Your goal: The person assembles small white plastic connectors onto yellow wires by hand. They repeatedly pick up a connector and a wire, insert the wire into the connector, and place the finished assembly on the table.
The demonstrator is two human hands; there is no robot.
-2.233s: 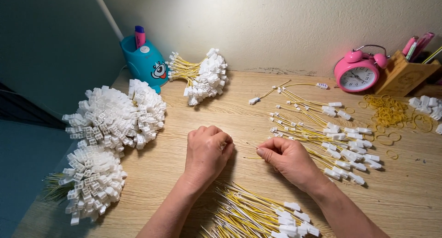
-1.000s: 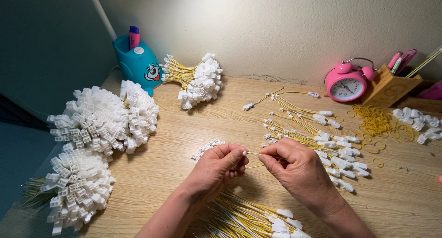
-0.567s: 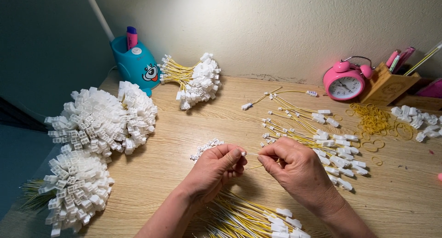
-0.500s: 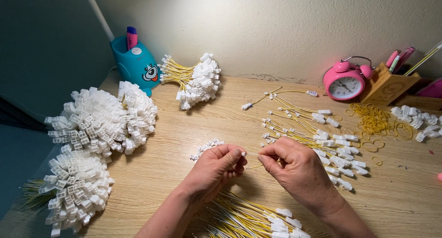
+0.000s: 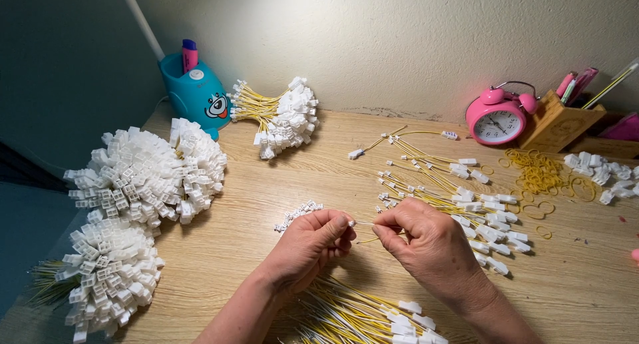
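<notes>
Presently, both hands work at the middle of the light wooden counter (image 5: 266, 184). The left hand (image 5: 311, 241) is pinched shut, thumb and forefinger gripping one end of a thin yellow wire with a small white tip (image 5: 359, 223), and behind its fingers a small cluster of white plastic connector pieces (image 5: 297, 214) shows, seemingly held in the same hand. The right hand (image 5: 426, 241) is likewise closed, pinching the other stretch of the same wire just beside the left. The wire hangs between the two hands, just above the counter.

Judgement on handling: the wire looks very light and limp, liable to bend or slip; it is best held close to its white tip, where it is stiffest. The plastic pieces look rigid, small and easily dropped.

Surroundings: a loose spread of yellow wires with white connectors (image 5: 459, 191) lies just beyond the right hand; another pile of wires (image 5: 359, 317) lies beneath the wrists. Large finished bundles of white connectors (image 5: 146, 177) sit at the left, with a smaller bundle (image 5: 283, 121) near a blue pen holder (image 5: 196, 94). A pink alarm clock (image 5: 499, 121) and yellow rubber bands (image 5: 539, 177) lie at the far right.
</notes>
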